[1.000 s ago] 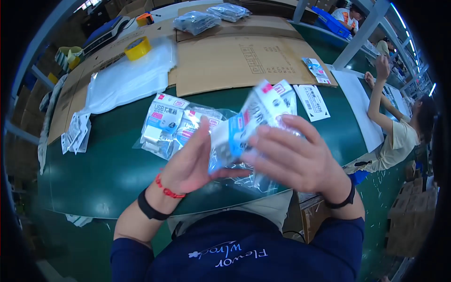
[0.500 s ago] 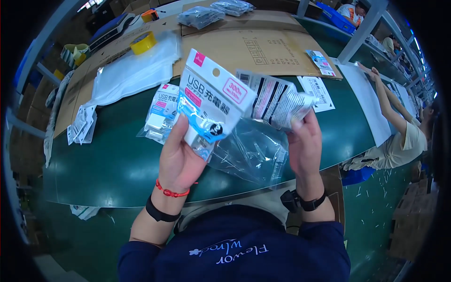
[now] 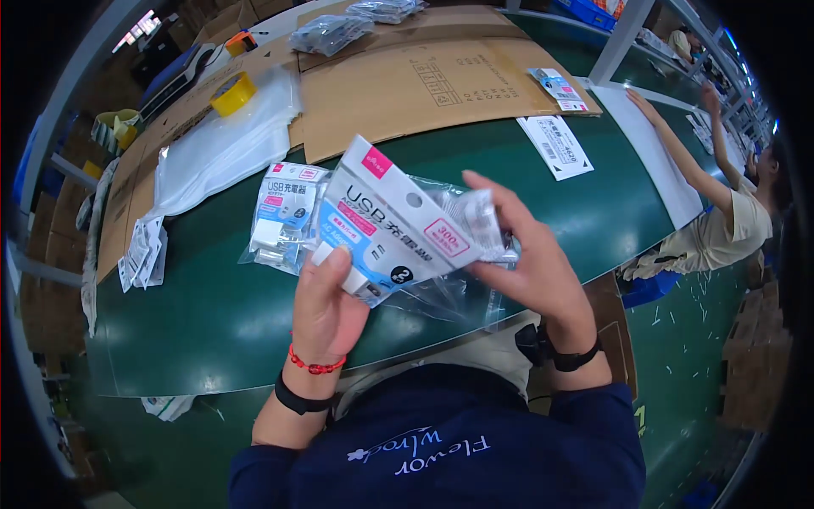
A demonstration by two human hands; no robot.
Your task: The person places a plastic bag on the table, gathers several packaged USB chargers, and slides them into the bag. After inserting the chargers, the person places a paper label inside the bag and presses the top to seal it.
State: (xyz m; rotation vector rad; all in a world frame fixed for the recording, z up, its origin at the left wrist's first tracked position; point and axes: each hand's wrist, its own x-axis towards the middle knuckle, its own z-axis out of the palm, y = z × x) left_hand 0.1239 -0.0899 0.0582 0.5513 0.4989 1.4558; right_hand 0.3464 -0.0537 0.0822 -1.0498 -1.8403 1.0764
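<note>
Above the near part of the green surface [image 3: 203, 327], the left hand [image 3: 326, 305] has its grip pinched on a charger pack [image 3: 381, 229] by the near end, apparently leaving the print uncovered. Its long axis slants, hang-hole end far and right. The right hand's [image 3: 541, 263] grip curves around a second pack [image 3: 482, 222]; blur hides whether it holds.

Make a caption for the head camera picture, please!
Left hand holds a white package above a green table, right hand close by.

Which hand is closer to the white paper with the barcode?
Right. The right hand is just on the near side of the white paper; the left hand is farther, well leftward.
</note>
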